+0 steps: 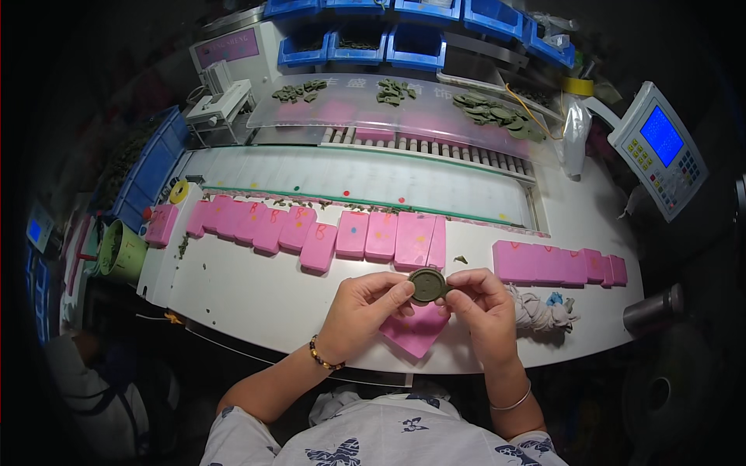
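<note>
A round dark green disc (427,286) with a raised rim is held up between my two hands above the front of the white table. My left hand (365,307) pinches its left edge between thumb and fingers. On the other side, my right hand (483,307) grips what looks like a small tab on the disc's right edge. Under the hands lies a pink block (417,335), turned with one corner toward me and partly covered by my fingers. A small green scrap (461,259) rests on the table just beyond my right hand.
Rows of pink blocks (266,230) stand along a conveyor belt (342,171), with more pink blocks (536,262) at right. Green pieces (489,115) lie on a clear cover. White cloth (536,312), a keypad display (660,144), blue bins (416,48) and a green cup (122,247) surround the table.
</note>
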{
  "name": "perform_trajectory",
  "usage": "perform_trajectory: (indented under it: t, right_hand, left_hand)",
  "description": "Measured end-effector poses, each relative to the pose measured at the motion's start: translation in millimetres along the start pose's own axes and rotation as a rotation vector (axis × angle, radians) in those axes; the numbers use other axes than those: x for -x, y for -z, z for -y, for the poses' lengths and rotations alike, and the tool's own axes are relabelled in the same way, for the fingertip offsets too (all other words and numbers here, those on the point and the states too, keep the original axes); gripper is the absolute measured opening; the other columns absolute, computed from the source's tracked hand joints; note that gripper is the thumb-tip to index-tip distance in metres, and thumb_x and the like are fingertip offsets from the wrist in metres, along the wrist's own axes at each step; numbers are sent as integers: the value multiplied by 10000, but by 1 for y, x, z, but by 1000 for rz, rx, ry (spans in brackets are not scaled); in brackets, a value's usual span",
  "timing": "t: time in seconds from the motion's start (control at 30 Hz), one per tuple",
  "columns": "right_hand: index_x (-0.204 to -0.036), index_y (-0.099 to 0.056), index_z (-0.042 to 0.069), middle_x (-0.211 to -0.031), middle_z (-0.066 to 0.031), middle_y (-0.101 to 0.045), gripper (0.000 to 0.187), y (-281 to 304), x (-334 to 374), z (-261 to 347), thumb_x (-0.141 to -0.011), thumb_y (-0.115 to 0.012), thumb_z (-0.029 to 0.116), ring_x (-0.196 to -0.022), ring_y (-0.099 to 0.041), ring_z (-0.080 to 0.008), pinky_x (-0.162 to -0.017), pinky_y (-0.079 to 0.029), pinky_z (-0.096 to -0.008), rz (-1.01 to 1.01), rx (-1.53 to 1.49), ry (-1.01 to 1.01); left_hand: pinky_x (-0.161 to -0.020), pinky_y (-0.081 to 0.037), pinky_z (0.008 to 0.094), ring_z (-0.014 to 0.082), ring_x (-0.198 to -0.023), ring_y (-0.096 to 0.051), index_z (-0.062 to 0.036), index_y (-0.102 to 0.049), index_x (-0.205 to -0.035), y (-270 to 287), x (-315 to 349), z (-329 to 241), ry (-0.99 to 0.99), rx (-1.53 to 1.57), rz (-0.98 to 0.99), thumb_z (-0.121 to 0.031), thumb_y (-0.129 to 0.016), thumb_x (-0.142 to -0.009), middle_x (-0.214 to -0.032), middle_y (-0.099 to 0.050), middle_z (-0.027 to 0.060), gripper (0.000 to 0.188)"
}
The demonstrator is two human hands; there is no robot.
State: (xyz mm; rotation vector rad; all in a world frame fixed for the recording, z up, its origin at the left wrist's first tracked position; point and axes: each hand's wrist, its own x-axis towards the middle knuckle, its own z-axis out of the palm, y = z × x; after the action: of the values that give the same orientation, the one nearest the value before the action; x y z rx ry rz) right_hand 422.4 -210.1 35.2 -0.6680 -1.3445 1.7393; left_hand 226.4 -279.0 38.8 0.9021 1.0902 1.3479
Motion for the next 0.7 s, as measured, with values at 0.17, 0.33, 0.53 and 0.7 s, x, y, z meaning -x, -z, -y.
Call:
perform_trajectory:
  t: [0.17,0.33,0.53,0.7]
  right_hand:
    - [-1102,-623,-34,-957,-94,-676,156,4,-8,3,-951,-617,4,-842,-672,-134,-761,-565,-256,-66,-63,-51]
    - [-1084,-618,-31,-950,-111,-677,137,4,-9,5,-956,-602,14,-823,-669,-156,-713,-559,-264,-66,-73,-101]
    - [-1080,-637,-37,-920,-88,-669,142,4,-10,7,-960,-613,36,-811,-656,-129,-711,-557,-256,-33,-159,-157]
    - [-1083,-647,-29,-917,-93,-676,146,9,-10,10,-962,-616,47,-795,-653,-126,-703,-552,-251,16,-42,-145]
  left_hand:
    - [-741,-533,252,111,-818,-643,44,-642,-1158,-1,0,-5,-24,-27,41,-47,-628,-958,-959,-698,91,220]
    - [-745,-535,247,107,-833,-645,33,-626,-1176,-3,-1,-7,-68,46,-37,-24,-627,-949,-986,-694,90,233]
    - [-725,-537,245,106,-829,-650,31,-643,-1141,6,-2,-5,-59,-11,10,-46,-612,-965,-969,-697,86,195]
    - [-716,-539,242,109,-812,-655,30,-662,-1103,13,-3,-15,-19,-127,111,-87,-600,-983,-952,-706,96,179]
